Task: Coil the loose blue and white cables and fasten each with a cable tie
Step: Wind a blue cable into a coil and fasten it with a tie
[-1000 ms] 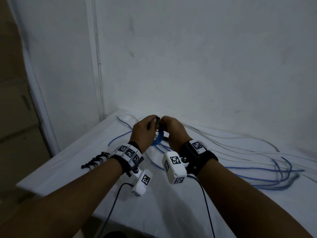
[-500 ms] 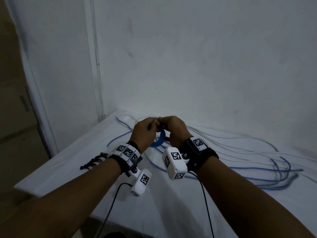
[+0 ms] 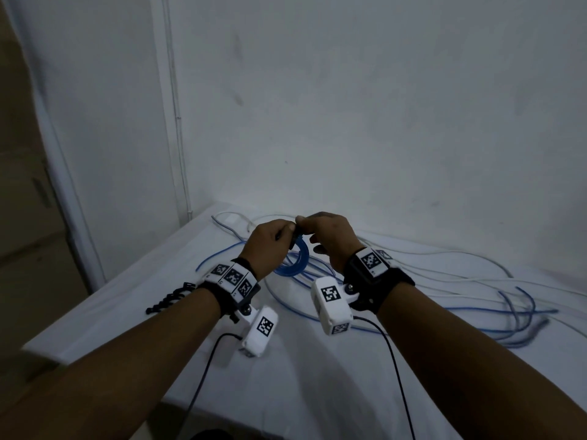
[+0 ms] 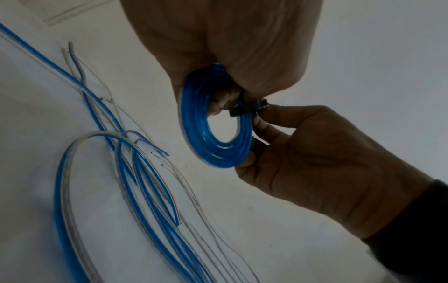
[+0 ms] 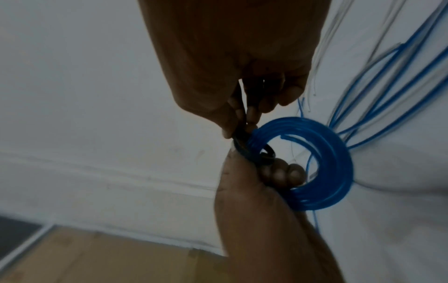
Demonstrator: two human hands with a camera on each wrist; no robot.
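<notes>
Blue coil held up above table, black cable tie wrapped round its top. L hand grips coil, fingers through centre. R hand pinches tie, fingers curled. Loose cables on table behind.

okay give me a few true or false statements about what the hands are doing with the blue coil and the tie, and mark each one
1. The blue coil is held up between both hands. True.
2. A black cable tie is wrapped across the coil's strands. True.
3. The coil lies flat on the table with no hand touching it. False: the left hand grips it, fingers through its opening, above the table.
4. The right hand is idle and open at the table edge. False: it pinches the tie at the coil.
5. Loose blue and white cables lie uncoiled on the table. True.
6. The spare black ties lie by the right wrist. False: they lie beside the left forearm.
</notes>
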